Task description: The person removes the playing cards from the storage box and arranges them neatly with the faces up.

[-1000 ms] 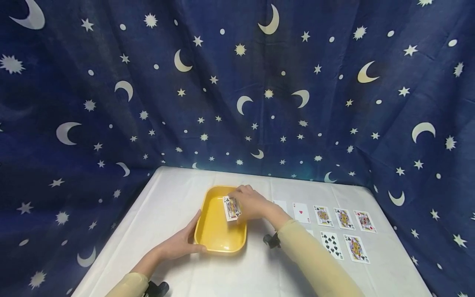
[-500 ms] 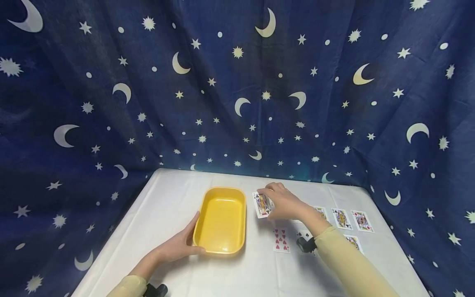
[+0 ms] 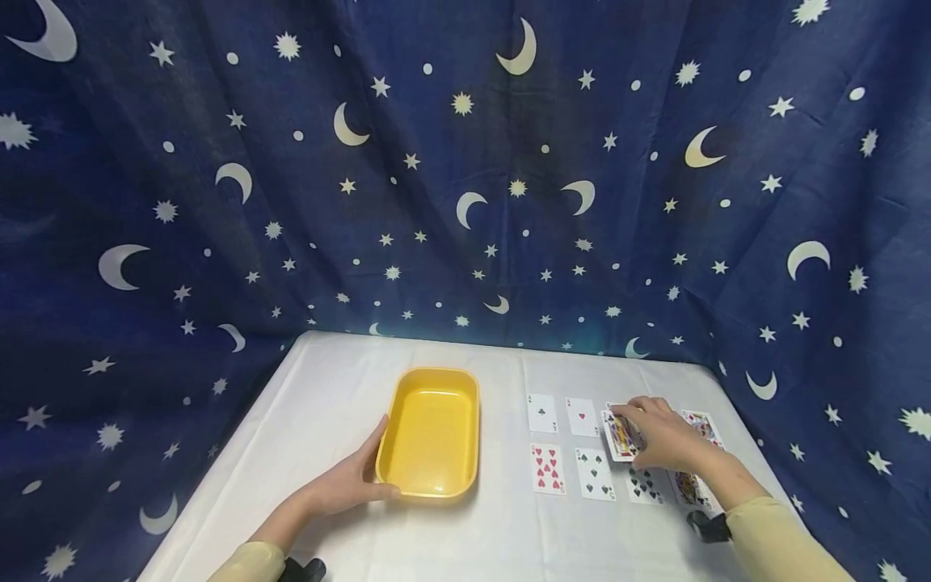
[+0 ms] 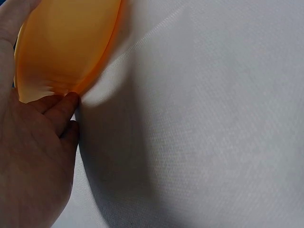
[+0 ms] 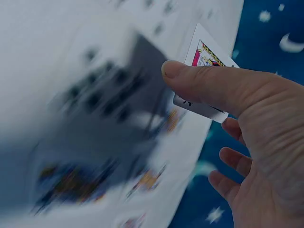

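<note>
My left hand (image 3: 349, 481) holds the near left corner of a yellow plastic tray (image 3: 427, 490); in the left wrist view, fingertips press against the tray's edge (image 4: 88, 84). On the right side, my right hand (image 3: 665, 436) pinches a face playing card (image 3: 621, 436) between thumb and fingers, above the laid-out cards. Whether more cards lie beneath it, I cannot tell. In the right wrist view the held card (image 5: 202, 53) is partly covered by the thumb, and the other fingers are bent behind it.
Two rows of face-up cards lie on the white tablecloth (image 3: 502, 533): an ace of clubs (image 3: 541, 413), an ace of hearts (image 3: 582, 416), a hearts card (image 3: 548, 469), spades cards (image 3: 596, 474) and face cards (image 3: 701, 424). A dark blue curtain (image 3: 407, 210) with moons and stars hangs behind.
My right hand has carried the face card from over the tray rightward, past the aces, to above the right part of the rows. The left hand keeps its place at the tray.
</note>
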{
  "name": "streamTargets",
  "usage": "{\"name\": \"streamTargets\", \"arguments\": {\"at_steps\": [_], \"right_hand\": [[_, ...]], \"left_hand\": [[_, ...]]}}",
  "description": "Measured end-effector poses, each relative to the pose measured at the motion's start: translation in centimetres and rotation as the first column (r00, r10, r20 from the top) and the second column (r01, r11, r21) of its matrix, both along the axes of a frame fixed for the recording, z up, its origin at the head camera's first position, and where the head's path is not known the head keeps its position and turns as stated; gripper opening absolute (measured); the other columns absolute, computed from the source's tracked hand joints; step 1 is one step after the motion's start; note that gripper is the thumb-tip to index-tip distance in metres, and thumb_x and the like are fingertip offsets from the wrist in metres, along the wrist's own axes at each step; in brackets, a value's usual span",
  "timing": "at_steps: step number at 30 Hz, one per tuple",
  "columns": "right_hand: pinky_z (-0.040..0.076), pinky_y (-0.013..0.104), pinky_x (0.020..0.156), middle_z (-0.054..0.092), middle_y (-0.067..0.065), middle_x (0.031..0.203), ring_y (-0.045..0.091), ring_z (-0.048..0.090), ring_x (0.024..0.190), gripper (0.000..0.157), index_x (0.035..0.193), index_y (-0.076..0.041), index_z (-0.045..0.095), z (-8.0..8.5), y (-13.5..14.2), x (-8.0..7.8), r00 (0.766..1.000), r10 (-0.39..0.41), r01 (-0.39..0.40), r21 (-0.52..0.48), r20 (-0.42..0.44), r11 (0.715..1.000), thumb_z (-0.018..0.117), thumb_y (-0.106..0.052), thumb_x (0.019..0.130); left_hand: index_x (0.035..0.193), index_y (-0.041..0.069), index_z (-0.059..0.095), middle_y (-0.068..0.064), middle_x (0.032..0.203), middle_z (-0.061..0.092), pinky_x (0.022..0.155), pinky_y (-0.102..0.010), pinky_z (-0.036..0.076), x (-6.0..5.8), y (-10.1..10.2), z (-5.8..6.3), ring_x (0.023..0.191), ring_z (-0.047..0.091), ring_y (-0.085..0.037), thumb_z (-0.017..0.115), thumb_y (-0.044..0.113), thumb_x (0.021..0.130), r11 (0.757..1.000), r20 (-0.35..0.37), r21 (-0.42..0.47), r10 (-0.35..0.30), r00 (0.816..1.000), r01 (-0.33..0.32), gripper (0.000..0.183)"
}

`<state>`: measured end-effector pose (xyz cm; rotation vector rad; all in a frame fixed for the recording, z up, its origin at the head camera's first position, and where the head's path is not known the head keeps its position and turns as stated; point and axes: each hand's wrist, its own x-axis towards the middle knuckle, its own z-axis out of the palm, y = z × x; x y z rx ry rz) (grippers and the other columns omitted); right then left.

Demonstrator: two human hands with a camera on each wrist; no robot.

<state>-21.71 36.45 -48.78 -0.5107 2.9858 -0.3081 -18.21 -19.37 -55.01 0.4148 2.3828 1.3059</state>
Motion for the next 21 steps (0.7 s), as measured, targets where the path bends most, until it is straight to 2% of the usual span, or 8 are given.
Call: {"name": "streamTargets", "arguments": {"at_steps": [5, 10, 14, 21], "right_hand": [[0.04, 0.075, 0.099, 0.053, 0.024, 0.137, 0.049, 0.044, 0.124, 0.094, 0.143, -0.009, 0.058, -1.5, 4.8, 1.3, 0.999, -0.052, 0.053, 0.039, -0.012, 0.998, 0.096, -0.027, 0.058], [0.044, 0.073, 0.092, 0.054, 0.029, 0.132, 0.052, 0.047, 0.117, 0.094, 0.136, -0.005, 0.061, -2.3, 8.8, 2.2, 0.997, -0.062, 0.065, 0.085, -0.04, 0.994, 0.097, -0.027, 0.052], [0.044, 0.075, 0.09, 0.056, 0.029, 0.128, 0.054, 0.048, 0.115, 0.095, 0.133, -0.003, 0.063, -2.6, 10.8, 2.6, 0.996, -0.087, 0.09, 0.133, -0.027, 0.987, 0.098, -0.028, 0.048], [0.046, 0.074, 0.087, 0.057, 0.028, 0.121, 0.054, 0.048, 0.11, 0.093, 0.129, -0.001, 0.063, -3.2, 12.7, 2.8, 0.988, -0.144, 0.132, 0.215, 0.045, 0.968, 0.1, -0.014, 0.045]], "left_hand": [[0.165, 0.032, -0.006, 0.003, 0.171, 0.0, 0.124, -0.055, 0.01, 0.0, -0.2, 0.0, 0.156, 0.005, -0.023, 0.085, 0.042, 0.084, 1.0, -0.003, 0.009, 0.009, 1.0, -0.009, 0.122], [0.165, 0.031, -0.005, 0.001, 0.172, 0.001, 0.123, -0.057, 0.01, -0.1, -0.3, 0.0, 0.156, 0.006, -0.025, 0.085, 0.041, 0.084, 1.0, -0.01, 0.017, 0.012, 1.0, -0.012, 0.122], [0.166, 0.028, -0.004, -0.003, 0.172, 0.001, 0.123, -0.06, 0.01, -0.1, -0.4, 0.0, 0.156, 0.006, -0.028, 0.085, 0.041, 0.083, 1.0, -0.021, 0.01, 0.014, 1.0, -0.014, 0.122], [0.165, 0.029, -0.005, -0.001, 0.172, 0.002, 0.123, -0.059, 0.01, -0.2, -0.6, 0.0, 0.156, 0.007, -0.027, 0.085, 0.042, 0.083, 1.0, -0.016, -0.003, 0.019, 1.0, -0.019, 0.123]]}}
